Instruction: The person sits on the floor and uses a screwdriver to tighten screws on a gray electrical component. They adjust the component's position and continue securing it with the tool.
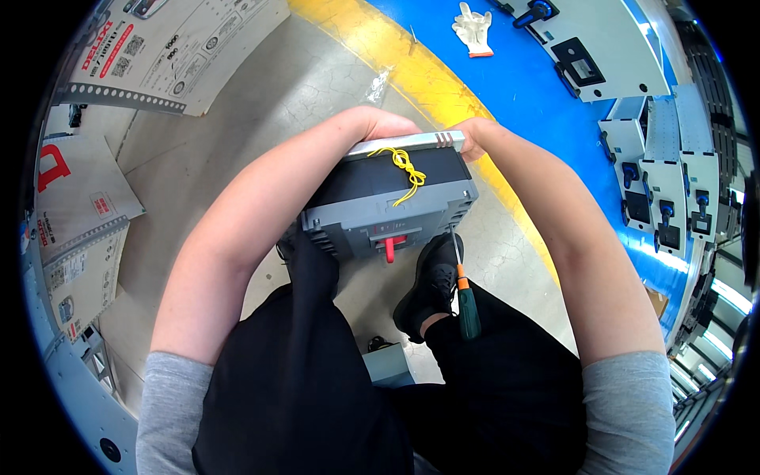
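A large grey circuit breaker [348, 218] with a black top section stands tilted between my feet. Its red toggle handle [389, 248] points toward me. A yellow cord [408, 170] is knotted over the black section, and a silver metal plate [408, 143] runs along the far edge. My left hand [389, 123] curls around the far left of that edge. Round its far right corner my right hand [475, 138] is closed. The fingertips of both are hidden behind the breaker. A screwdriver [469, 313] with a green and orange handle stands out from the near right corner, beside my right leg.
Large printed cartons [178, 55] are at the left. A white glove [473, 32] lies on the blue floor [514, 87] beyond a yellow stripe [396, 59]. Grey electrical cabinets [602, 47] with dark handles stand at the right. A grey box [388, 365] is below my legs.
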Motion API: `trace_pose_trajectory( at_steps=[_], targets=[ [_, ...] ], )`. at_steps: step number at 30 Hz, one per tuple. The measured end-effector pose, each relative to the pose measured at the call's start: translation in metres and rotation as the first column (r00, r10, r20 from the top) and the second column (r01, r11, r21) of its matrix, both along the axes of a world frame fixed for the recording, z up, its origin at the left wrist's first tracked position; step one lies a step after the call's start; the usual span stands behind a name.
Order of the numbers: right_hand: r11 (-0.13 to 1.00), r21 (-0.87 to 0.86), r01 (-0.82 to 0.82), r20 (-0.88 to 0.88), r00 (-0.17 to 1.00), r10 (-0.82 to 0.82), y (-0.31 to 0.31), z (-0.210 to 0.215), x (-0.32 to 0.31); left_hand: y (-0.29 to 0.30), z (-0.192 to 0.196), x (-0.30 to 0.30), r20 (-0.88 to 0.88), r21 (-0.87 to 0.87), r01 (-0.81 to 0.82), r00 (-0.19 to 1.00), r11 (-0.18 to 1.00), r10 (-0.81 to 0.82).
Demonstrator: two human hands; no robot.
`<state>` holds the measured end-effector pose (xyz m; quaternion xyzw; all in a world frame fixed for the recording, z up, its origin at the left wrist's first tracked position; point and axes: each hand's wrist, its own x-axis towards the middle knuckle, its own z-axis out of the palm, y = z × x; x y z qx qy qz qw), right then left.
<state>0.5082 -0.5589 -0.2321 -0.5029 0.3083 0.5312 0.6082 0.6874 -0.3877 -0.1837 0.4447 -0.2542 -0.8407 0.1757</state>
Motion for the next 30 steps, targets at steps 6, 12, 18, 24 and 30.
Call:
trace_pose_trajectory(
  at_steps=[6,12,18,24,30],
  targets=[
    [0.991,0.038,0.132,0.003,0.991,-0.132,0.005,0.013,-0.003,-0.003,0.004,-0.004,-0.033,0.002,0.001,0.999,1.000,-0.001],
    [0.994,0.068,0.080,-0.002,0.997,-0.080,-0.010,0.000,-0.008,-0.008,-0.004,-0.006,-0.049,-0.012,0.003,0.999,1.000,-0.004],
    [0.985,0.070,0.160,0.020,0.987,-0.162,0.006,0.017,-0.004,-0.004,-0.004,-0.005,-0.080,0.034,-0.006,0.997,0.999,0.008],
    [0.992,0.028,0.124,0.015,0.992,-0.125,0.010,0.033,-0.001,-0.003,0.006,-0.004,-0.107,0.050,-0.024,0.994,0.998,0.029],
    [0.988,0.115,0.100,-0.002,0.995,-0.101,0.004,0.022,0.001,-0.003,0.005,-0.004,-0.110,0.052,-0.027,0.993,0.998,0.033]
  ],
)
